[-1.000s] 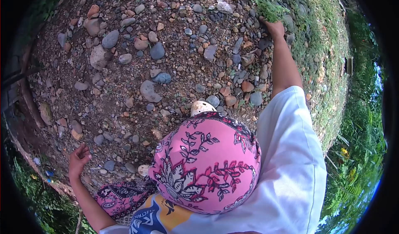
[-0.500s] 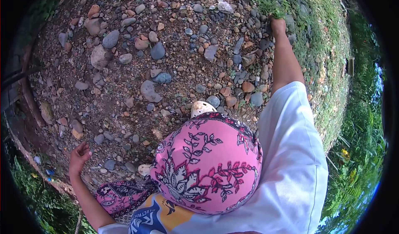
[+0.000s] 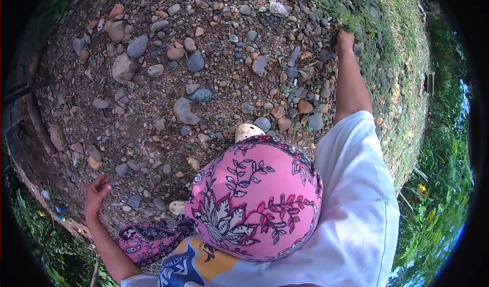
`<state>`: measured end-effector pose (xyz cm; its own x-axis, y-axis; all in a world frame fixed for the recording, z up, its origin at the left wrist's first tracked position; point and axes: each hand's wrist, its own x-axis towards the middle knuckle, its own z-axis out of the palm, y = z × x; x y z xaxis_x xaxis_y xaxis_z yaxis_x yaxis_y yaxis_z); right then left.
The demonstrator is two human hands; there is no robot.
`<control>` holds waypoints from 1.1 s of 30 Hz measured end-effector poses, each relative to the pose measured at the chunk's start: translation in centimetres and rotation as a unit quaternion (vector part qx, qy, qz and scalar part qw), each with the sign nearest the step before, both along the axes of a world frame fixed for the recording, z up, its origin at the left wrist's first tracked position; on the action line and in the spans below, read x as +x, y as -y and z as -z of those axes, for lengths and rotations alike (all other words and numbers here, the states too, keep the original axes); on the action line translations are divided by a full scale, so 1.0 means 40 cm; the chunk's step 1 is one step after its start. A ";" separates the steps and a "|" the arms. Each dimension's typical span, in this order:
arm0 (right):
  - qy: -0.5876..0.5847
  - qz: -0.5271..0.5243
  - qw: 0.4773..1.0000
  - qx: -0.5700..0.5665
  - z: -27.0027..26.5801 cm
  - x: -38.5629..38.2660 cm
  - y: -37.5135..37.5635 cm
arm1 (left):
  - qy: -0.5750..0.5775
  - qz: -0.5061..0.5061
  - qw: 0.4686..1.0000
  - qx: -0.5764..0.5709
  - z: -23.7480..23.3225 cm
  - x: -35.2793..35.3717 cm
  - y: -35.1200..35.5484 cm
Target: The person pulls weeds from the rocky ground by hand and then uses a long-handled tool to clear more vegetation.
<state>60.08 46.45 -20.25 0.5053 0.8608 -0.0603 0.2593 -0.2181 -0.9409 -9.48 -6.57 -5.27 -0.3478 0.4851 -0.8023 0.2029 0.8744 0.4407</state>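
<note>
Now the right hand (image 3: 345, 40) is seen drawn into a fist, pressed down at the low grass (image 3: 350, 21) where the stones give way to green; whether any stalks are caught inside the fingers cannot be told. A second ago a leafy tuft was held up in that hand, farther out; the tuft is no longer seen, and the fist has been brought nearer and lower. This is judged to mean that one pull is finished and a fresh hold is being taken at the same edge. The left hand (image 3: 97, 191) is kept loosely open and empty, low over the gravel (image 3: 204, 83), much as before. Between the arms the view is filled by a pink patterned cloth (image 3: 254, 200), with a pale shoe tip (image 3: 247, 131) just beyond it. Open stony ground is left ahead and to the left, while the right is bounded by the grassy bank (image 3: 402, 83).
</note>
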 end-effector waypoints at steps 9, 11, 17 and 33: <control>-0.146 -0.019 0.985 0.086 -0.100 0.013 0.079 | 0.003 -0.009 1.000 0.003 -0.010 0.000 -0.001; -0.228 -0.074 0.969 0.053 -0.198 0.031 0.129 | 0.007 -0.012 1.000 0.000 -0.005 -0.001 0.001; 0.226 -0.181 0.953 -0.094 -0.233 0.070 0.181 | 0.011 0.004 1.000 0.007 -0.012 0.010 -0.037; 0.423 -0.155 0.861 -0.237 -0.052 -0.077 -0.089 | -0.023 0.009 1.000 -0.006 -0.056 0.032 0.006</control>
<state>57.00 50.02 -18.17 0.2921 0.9420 -0.1650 0.9223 -0.3232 -0.2119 -8.22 -6.80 -3.02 -0.3756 0.4812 -0.7920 0.2379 0.8760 0.4195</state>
